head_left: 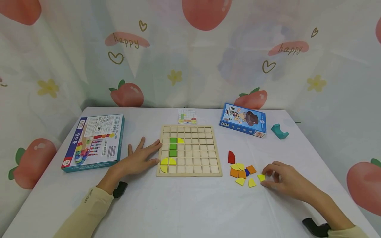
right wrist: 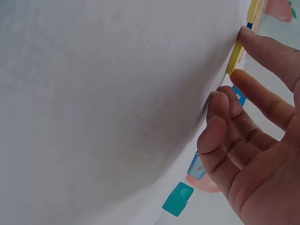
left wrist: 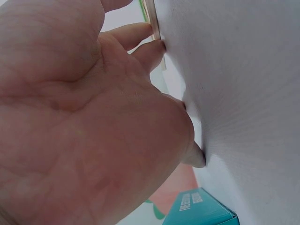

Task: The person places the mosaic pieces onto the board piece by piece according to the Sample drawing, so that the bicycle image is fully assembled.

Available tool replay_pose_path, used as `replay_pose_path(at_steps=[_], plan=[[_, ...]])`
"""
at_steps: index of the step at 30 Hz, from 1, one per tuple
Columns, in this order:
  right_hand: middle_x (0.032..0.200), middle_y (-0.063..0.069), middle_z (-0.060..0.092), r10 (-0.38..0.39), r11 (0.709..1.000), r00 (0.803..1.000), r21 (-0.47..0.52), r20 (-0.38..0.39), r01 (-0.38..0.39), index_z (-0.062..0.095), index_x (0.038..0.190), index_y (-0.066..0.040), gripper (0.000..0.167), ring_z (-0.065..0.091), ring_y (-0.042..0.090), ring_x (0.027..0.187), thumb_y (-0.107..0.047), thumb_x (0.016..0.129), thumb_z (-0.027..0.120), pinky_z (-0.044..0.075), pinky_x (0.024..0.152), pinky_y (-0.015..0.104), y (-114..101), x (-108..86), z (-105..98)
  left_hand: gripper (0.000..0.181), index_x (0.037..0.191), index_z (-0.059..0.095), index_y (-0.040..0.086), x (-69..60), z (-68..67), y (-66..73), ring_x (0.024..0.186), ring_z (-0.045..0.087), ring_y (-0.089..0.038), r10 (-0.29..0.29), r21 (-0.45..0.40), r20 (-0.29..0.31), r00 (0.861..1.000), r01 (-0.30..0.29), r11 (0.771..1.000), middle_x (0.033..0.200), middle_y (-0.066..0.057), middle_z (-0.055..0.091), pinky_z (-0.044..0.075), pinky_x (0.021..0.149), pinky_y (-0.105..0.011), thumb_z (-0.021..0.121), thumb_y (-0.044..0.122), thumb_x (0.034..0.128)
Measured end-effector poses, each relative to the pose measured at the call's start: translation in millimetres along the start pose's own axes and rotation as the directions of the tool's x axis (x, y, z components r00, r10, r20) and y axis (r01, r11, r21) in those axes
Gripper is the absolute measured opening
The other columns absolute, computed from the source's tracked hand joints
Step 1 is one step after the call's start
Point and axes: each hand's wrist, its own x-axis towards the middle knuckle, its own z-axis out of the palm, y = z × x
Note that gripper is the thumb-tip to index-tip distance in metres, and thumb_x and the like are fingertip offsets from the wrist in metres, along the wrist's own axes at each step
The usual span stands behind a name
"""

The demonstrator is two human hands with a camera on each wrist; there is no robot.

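Currently, wooden grid board (head_left: 190, 175) holds three green squares (head_left: 173, 146) and four yellow quarter-rounds (head_left: 172, 161) in its cells. Left hand (head_left: 138, 160), fingers spread wide, touches its left edge. Right hand (head_left: 284, 178) pinches a yellow piece (head_left: 261, 178); loose coloured pieces (head_left: 242, 174) lie between it and board. Teal box (head_left: 96, 140) left, blue box (head_left: 244, 119) back right.

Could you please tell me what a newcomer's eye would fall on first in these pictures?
Probably the wooden grid board mid-table, with green squares and yellow pieces in its left part and the left hand touching its left edge. Next might come the bright loose pieces to the board's right, beside which the right hand pinches a yellow piece. Behind the table, large red fruit prints stand out on the pale backdrop.
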Motion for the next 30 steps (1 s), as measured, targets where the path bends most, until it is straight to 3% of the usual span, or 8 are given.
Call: replay_pose_path(at_steps=[12,30], plan=[[0.092,-0.005,0.063,0.027,1.000,1.000,0.003,0.010,-0.027,0.076,0.105,-0.014,0.033,0.053,0.010,0.080,-0.031,0.082,0.092,0.051,0.064,0.016,-6.2,-0.5,0.8,0.070,0.168,0.032,0.026,0.1,0.4,0.1,0.164,-0.016,-0.049,-0.001,0.003,-0.002,1.000,0.001,1.000,0.179,-0.002,0.020,-0.021,0.115,-0.084,0.062,0.040,0.1058],[0.092,-0.007,0.063,-0.016,0.999,1.000,0.031,0.008,0.016,0.080,0.110,-0.018,0.031,0.050,0.005,0.077,-0.028,0.083,0.091,0.050,0.063,0.015,-8.8,-1.3,1.6,0.071,0.168,0.031,0.027,0.4,0.2,-1.2,0.164,-0.017,-0.049,0.001,0.004,0.002,1.000,-0.001,1.000,0.179,-0.002,0.019,-0.021,0.115,-0.085,0.061,0.042,0.1059]])
